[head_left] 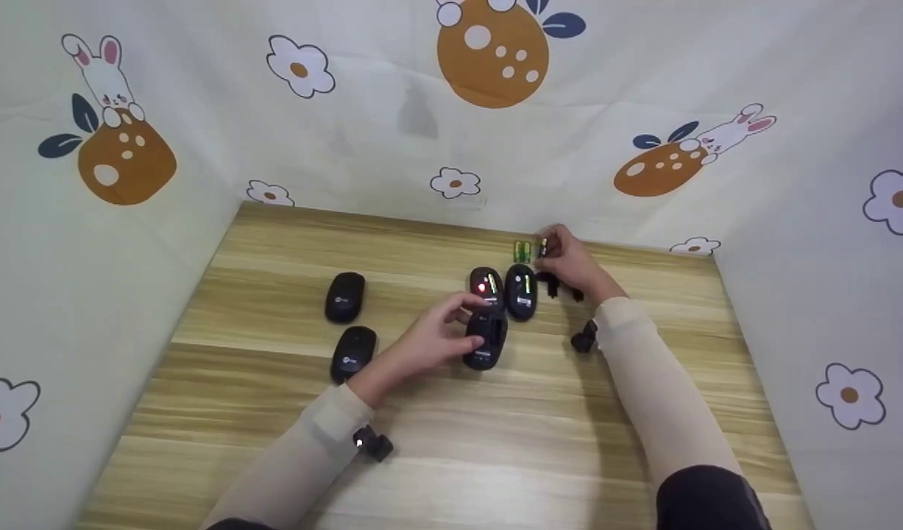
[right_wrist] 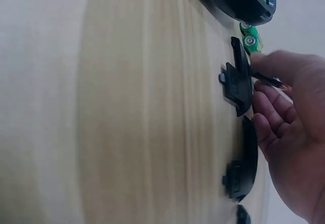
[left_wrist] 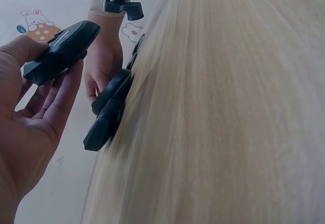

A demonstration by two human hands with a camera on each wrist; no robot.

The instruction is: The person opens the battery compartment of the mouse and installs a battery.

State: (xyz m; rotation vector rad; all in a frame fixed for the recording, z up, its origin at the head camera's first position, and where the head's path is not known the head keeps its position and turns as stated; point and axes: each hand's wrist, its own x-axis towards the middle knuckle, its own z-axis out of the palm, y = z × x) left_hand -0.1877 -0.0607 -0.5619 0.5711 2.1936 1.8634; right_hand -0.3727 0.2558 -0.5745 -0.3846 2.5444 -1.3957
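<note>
My left hand (head_left: 430,335) holds a black computer mouse (head_left: 488,357) turned underside up, its battery compartment showing bare. In the left wrist view that mouse (left_wrist: 63,51) is raised off the tabletop, thumb on one side and fingers on the other. At the back of the table, my right hand (head_left: 575,263) pinches a small battery (head_left: 544,246), dark with a coppery end in the right wrist view. Two green batteries (head_left: 522,252) lie just left of it. Black battery covers (right_wrist: 238,84) rest below this hand.
Two more mice lie underside up with batteries inside: one (head_left: 522,293) near the right hand, another (head_left: 486,283), showing a red light, behind the held mouse. To the left, two mice (head_left: 345,297) sit right side up. Patterned cloth (head_left: 377,140) walls the wooden table (head_left: 451,456).
</note>
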